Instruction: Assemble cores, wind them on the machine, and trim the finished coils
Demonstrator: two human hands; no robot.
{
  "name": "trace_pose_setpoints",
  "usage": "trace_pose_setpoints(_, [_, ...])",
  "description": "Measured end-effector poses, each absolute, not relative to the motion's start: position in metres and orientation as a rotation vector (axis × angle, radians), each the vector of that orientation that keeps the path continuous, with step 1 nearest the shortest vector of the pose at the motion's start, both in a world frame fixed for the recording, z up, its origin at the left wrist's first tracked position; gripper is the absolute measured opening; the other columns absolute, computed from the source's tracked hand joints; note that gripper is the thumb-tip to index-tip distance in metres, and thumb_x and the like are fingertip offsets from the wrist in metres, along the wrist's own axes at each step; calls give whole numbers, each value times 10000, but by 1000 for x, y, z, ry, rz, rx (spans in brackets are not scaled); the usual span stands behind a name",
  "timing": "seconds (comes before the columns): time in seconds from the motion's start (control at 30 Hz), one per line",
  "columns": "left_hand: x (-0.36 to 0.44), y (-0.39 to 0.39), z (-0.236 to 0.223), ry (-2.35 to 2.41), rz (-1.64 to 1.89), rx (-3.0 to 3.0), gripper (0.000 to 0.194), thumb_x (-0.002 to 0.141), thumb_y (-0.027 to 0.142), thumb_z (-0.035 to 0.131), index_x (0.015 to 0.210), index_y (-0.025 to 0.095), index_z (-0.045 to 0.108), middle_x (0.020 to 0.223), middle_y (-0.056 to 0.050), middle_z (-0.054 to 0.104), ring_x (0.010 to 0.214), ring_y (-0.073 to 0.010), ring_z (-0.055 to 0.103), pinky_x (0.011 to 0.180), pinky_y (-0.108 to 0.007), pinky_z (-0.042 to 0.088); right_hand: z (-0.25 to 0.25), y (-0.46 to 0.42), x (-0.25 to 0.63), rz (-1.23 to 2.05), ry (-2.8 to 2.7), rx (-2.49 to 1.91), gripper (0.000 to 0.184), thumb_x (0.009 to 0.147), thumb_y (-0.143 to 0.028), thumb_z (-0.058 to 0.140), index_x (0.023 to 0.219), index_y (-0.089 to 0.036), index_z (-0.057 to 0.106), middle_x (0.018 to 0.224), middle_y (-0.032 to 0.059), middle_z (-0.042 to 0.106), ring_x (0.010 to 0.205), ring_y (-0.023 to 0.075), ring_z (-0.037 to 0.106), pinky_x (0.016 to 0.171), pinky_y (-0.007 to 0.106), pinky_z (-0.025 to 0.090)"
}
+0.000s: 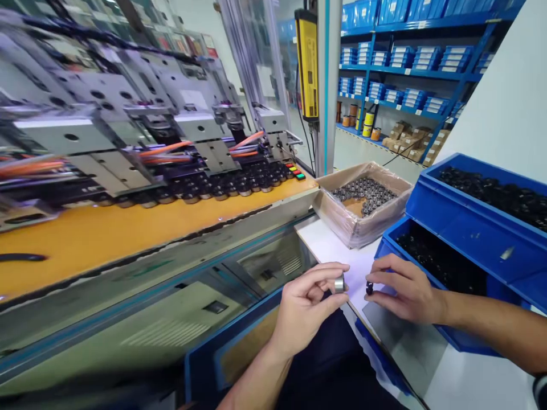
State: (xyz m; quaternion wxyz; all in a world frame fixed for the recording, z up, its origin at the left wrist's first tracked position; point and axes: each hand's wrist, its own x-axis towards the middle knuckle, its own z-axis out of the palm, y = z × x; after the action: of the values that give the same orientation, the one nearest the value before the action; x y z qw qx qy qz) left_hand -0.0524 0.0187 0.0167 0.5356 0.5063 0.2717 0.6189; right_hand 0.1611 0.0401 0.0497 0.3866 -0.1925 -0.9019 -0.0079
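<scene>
Between the thumb and fingers of my left hand (305,304) is a small silver metal ring (339,283), its side facing me. My right hand (405,290) pinches a small black plastic part (369,288) at its fingertips. The two pieces face each other a short gap apart, above the white tabletop (316,236). Just behind my right hand is the lower blue bin (387,242), filled with small black parts. A cardboard box (337,219) lined with clear plastic stands beyond my hands and holds many metal rings.
An upper blue bin (474,210) of black parts sits over the lower one. To the left runs a machine with an orange work surface (128,239), rows of black-and-metal pieces (220,192) and coloured buttons (296,171). Blue shelves (405,71) stand behind.
</scene>
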Motion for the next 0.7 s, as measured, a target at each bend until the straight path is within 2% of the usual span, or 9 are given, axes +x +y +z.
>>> trace_pose_setpoints(0.1, [-44,19,13,631,1470,1223,231,660,87,807,848,217,778,1015,-88,764,790,-147,710,730,-225,575,48,43,166,-6,-2262,-511,202,891,-234,643,1063,-135,604,896,96,642,811,163,644,681,256,565])
trace_pose_setpoints(0.23, [-37,21,6,698,1418,1178,369,640,67,821,968,227,765,988,-82,776,856,-160,722,775,-215,575,48,44,165,40,-2235,-488,212,890,-199,635,1085,-124,598,910,100,646,834,163,644,707,260,566])
trace_pose_setpoints(0.5, [-31,23,8,648,1378,1070,266,625,86,834,859,189,761,1052,-102,763,785,-155,730,738,-234,598,50,45,164,69,-2228,-465,181,903,-207,627,1062,-127,595,902,97,639,824,154,639,689,249,562])
trace_pose_setpoints(0.7, [-23,23,14,638,1310,984,334,582,131,872,893,171,755,932,-103,784,801,-194,748,756,-270,615,47,46,166,112,-2220,-457,224,896,-213,629,1101,-138,581,933,100,615,856,169,617,715,283,561])
